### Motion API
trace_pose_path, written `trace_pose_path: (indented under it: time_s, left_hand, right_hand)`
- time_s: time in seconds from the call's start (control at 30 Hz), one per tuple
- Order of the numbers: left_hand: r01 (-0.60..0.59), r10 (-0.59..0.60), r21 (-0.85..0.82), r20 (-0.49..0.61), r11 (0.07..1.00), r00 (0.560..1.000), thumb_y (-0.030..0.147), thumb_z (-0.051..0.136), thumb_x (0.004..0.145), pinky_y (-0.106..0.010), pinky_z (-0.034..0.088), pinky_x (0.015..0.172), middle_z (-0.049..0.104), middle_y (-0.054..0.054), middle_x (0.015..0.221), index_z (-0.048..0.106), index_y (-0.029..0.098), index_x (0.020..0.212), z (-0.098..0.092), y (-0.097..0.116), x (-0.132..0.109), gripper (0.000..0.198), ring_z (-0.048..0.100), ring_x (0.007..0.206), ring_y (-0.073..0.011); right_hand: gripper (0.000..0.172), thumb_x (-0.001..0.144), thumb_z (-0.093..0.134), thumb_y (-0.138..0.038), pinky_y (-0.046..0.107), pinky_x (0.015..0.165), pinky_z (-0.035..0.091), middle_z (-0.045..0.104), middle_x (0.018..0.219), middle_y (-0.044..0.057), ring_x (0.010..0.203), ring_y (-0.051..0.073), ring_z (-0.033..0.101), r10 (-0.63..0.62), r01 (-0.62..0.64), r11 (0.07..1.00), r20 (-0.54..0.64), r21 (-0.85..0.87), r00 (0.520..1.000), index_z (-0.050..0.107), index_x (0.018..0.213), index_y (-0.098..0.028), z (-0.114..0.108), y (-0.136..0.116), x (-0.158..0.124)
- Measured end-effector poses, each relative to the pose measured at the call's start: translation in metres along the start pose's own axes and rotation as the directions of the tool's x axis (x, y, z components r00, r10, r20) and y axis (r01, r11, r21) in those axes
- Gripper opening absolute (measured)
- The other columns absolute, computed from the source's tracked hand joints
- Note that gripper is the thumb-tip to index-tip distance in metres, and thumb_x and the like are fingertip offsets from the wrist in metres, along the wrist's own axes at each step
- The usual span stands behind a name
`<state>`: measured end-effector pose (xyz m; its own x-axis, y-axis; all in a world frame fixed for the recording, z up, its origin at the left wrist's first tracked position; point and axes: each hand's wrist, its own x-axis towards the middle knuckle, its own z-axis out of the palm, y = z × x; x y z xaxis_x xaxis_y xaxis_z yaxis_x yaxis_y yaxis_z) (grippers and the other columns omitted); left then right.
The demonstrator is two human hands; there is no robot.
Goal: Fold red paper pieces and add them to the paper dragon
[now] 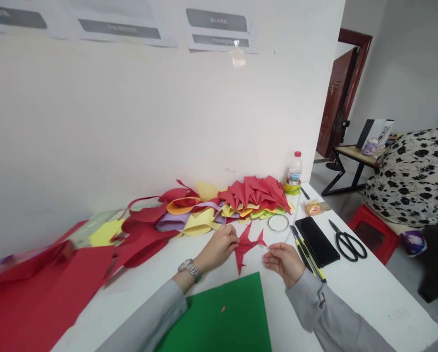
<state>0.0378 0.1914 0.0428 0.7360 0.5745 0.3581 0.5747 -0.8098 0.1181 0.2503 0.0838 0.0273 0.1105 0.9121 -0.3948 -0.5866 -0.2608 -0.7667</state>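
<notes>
My left hand [223, 244], with a metal watch on its wrist, pinches the left side of a red paper figure [243, 244]. This figure has long pointed wings and a forked tail that points right. My right hand [284, 261] is just right of the tail, fingers loosely bent and apart, with nothing visible in them; whether a fingertip touches the tail I cannot tell. Below both hands lies a green sheet [226, 318] with small red scraps on it.
Red folded pieces [257, 193] are heaped against the wall beside curled coloured paper [200, 220]. Right of my hand lie yellow cutters [309, 252], a black phone [317, 240] and scissors [347, 244]. A bottle [295, 168] stands behind. Another person [411, 176] sits at the far right.
</notes>
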Motion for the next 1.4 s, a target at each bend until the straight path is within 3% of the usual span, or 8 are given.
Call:
trace_pose_path:
  time_s: [0.23,0.37,0.53,0.63,0.77,0.93,1.17,1.4]
  left_hand:
    - [-0.045,0.044,-0.002,-0.144,0.999,0.989,0.020,0.048,0.093,-0.035,0.050,0.074,0.064,-0.005,0.085,0.067,0.019,0.084,-0.028,0.030,-0.004,0.022,0.059,0.081,-0.0188]
    - [-0.093,0.100,0.038,-0.244,0.995,0.965,0.018,0.043,0.093,-0.037,0.046,0.071,0.065,-0.007,0.088,0.066,0.020,0.087,-0.044,0.057,-0.015,0.024,0.055,0.082,-0.0209]
    - [-0.144,0.168,0.100,-0.306,0.985,0.937,0.010,0.040,0.092,-0.038,0.046,0.072,0.068,-0.007,0.091,0.064,0.021,0.088,-0.049,0.076,-0.027,0.026,0.056,0.083,-0.0209]
    - [-0.166,0.198,0.123,-0.334,0.978,0.921,0.010,0.040,0.091,-0.037,0.048,0.072,0.068,-0.007,0.092,0.064,0.022,0.089,-0.049,0.078,-0.030,0.027,0.058,0.084,-0.0211]
    - [-0.216,0.247,0.126,-0.355,0.968,0.901,0.010,0.040,0.091,-0.038,0.050,0.072,0.070,-0.007,0.092,0.064,0.022,0.092,-0.047,0.081,-0.033,0.027,0.060,0.084,-0.0211]
    - [-0.271,0.289,0.101,-0.358,0.957,0.888,0.009,0.039,0.091,-0.038,0.050,0.077,0.070,-0.007,0.094,0.061,0.022,0.099,-0.044,0.086,-0.036,0.027,0.062,0.086,-0.0212]
    - [-0.128,0.056,-0.247,-0.281,0.960,0.958,0.016,0.038,0.094,-0.032,0.048,0.064,0.067,-0.003,0.078,0.057,0.023,0.089,-0.043,0.089,-0.035,0.021,0.059,0.069,-0.0185]
    - [0.107,-0.168,-0.533,-0.067,0.839,0.984,0.029,0.047,0.091,-0.025,0.047,0.056,0.065,0.001,0.075,0.061,0.023,0.089,-0.046,0.091,-0.036,0.014,0.059,0.064,-0.0153]
  right_hand:
    - [0.023,0.062,0.073,-0.021,0.025,0.050,0.050,0.065,0.056,0.003,0.049,0.015,0.063,-0.126,0.127,0.989,0.015,-0.081,0.992,0.054,0.074,-0.016,0.003,0.000,-0.002]
    - [0.024,0.058,0.077,-0.024,0.022,0.054,0.046,0.063,0.060,-0.001,0.055,0.013,0.059,-0.334,0.339,0.930,0.059,-0.139,0.941,0.061,0.074,-0.017,0.009,-0.006,-0.015]
    - [0.019,0.071,0.070,-0.023,0.028,0.073,0.048,0.065,0.077,0.002,0.073,0.017,0.060,-0.583,0.642,0.711,0.269,-0.287,0.766,0.069,0.090,-0.021,0.009,-0.016,-0.040]
    - [0.026,0.079,0.063,-0.022,0.030,0.075,0.048,0.065,0.087,0.005,0.081,0.020,0.061,-0.573,0.761,0.547,0.507,-0.348,0.644,0.068,0.104,-0.023,0.008,-0.019,-0.049]
    - [0.030,0.078,0.067,-0.025,0.032,0.073,0.048,0.064,0.088,0.005,0.077,0.020,0.059,-0.549,0.820,0.378,0.609,-0.430,0.573,0.067,0.108,-0.024,0.009,-0.018,-0.051]
    - [0.027,0.082,0.067,-0.028,0.033,0.075,0.049,0.063,0.090,0.006,0.079,0.020,0.060,-0.569,0.815,0.263,0.599,-0.517,0.564,0.068,0.109,-0.025,0.009,-0.013,-0.050]
    - [0.012,0.076,0.072,-0.026,0.041,0.093,0.041,0.060,0.101,0.007,0.102,0.027,0.054,-0.663,0.759,0.180,0.493,-0.625,0.563,0.077,0.087,-0.029,0.012,-0.021,-0.057]
    - [0.006,0.075,0.072,-0.026,0.037,0.080,0.046,0.071,0.073,0.004,0.076,0.023,0.063,-0.578,0.674,0.387,0.403,-0.630,0.709,0.074,0.070,-0.023,0.021,-0.024,-0.061]
